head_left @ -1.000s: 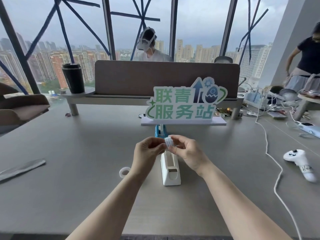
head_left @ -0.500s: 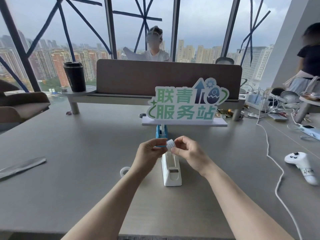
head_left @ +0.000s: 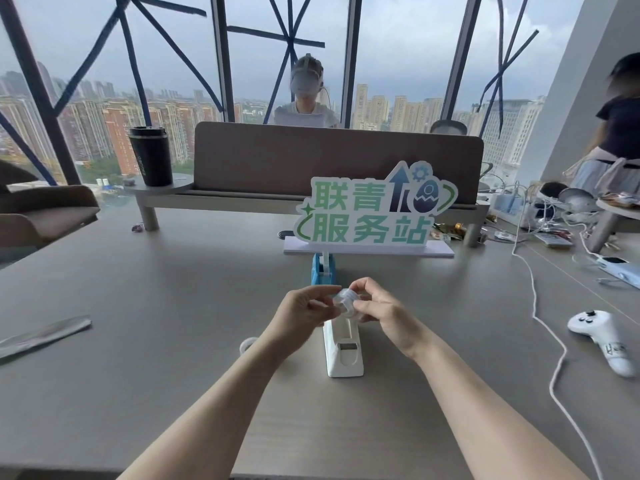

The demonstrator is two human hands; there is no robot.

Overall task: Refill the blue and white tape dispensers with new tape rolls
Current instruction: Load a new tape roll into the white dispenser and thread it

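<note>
While earlier edge-on, tape roll [head_left: 344, 299] seemingly tilted.

Clear tape roll [head_left: 343, 301] above white dispenser [head_left: 343, 355]

Sign text, upper row: the standing sign [head_left: 375, 209] on the grey table [head_left: 173, 323] reads 联青 in green characters with a white outline.
Sign text, lower row: 服务站, same green lettering, directly beneath.
Sign pictures: a dark blue upward arrow, a small blue gear and a cracked egg to the right of the upper row; a small green star at the left edge.
Cup lettering: the black lidded cup [head_left: 151, 155] on the round shelf carries a vertical line of small pale letters, too small to read.
Controller strap: the white controller [head_left: 601, 339] shows dark marks near its lower end, illegible.
</note>
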